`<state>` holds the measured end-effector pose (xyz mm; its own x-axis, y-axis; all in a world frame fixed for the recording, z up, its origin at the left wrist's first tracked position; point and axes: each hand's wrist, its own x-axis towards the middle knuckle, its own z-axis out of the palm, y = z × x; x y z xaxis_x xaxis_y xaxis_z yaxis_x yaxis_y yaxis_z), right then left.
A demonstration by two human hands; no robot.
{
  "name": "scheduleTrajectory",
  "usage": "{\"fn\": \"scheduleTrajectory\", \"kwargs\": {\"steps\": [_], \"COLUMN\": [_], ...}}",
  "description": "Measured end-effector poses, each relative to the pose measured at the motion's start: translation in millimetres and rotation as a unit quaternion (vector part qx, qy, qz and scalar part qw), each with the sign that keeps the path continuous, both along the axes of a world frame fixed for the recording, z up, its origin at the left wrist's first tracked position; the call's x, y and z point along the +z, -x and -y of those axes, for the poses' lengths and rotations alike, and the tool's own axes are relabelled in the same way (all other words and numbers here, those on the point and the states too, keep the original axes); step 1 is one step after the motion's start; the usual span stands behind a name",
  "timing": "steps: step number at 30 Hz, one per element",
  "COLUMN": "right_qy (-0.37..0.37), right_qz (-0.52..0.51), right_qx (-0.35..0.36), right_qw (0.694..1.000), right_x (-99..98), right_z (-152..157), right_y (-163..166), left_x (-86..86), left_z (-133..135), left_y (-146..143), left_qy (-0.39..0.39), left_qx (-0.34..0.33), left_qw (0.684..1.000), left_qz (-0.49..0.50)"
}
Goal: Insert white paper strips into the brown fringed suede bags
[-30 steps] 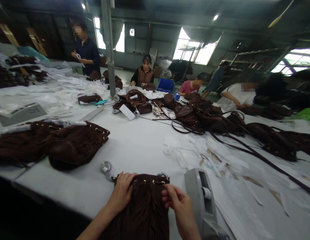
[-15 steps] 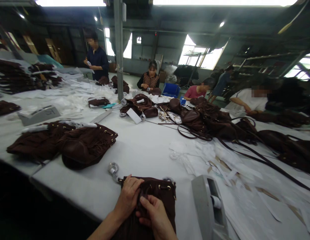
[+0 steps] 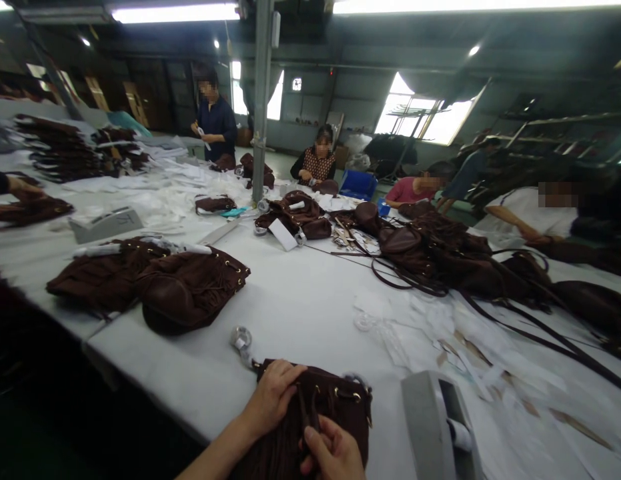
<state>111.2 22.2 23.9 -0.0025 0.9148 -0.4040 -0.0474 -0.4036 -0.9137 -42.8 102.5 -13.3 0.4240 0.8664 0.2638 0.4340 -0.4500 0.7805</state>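
Note:
A dark brown suede bag (image 3: 335,407) with gold eyelets lies on the white table (image 3: 295,307) right in front of me. My left hand (image 3: 273,397) presses on its top left part, fingers curled onto the suede. My right hand (image 3: 333,453) is low in the view and pinches a thin brown strand of the bag between thumb and fingers. A metal clasp (image 3: 241,340) sticks out from the bag's upper left corner.
A grey tape dispenser (image 3: 435,427) stands to the right of the bag. More brown bags (image 3: 190,293) lie to the left, a heap with long straps (image 3: 440,257) to the far right. Paper scraps (image 3: 440,340) litter the right side. Several other people work at the far side.
The view has tilted up and to the left. My right hand has slid down toward me and now pinches a brown strand. My left hand stays on the bag's top.

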Motion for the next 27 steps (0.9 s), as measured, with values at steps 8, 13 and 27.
{"fn": "scheduleTrajectory", "kwargs": {"steps": [8,13,27], "right_qy": [0.018,0.021,0.028], "right_qz": [-0.026,-0.036,-0.044], "right_qx": [0.007,0.0,0.02], "right_qw": [0.999,0.999,0.998], "right_x": [10.4,4.3,1.8], "right_z": [-7.5,-3.6,-5.1], "right_y": [-6.4,-6.8,-9.8], "left_x": [7.5,8.7,-5.6], "left_z": [0.6,19.6,-0.5], "left_y": [0.4,5.5,63.1], "left_qy": [0.005,-0.002,0.377], "left_qx": [0.012,0.113,0.316], "left_qw": [1.0,0.992,0.745], "left_qz": [0.022,0.058,0.451]}}
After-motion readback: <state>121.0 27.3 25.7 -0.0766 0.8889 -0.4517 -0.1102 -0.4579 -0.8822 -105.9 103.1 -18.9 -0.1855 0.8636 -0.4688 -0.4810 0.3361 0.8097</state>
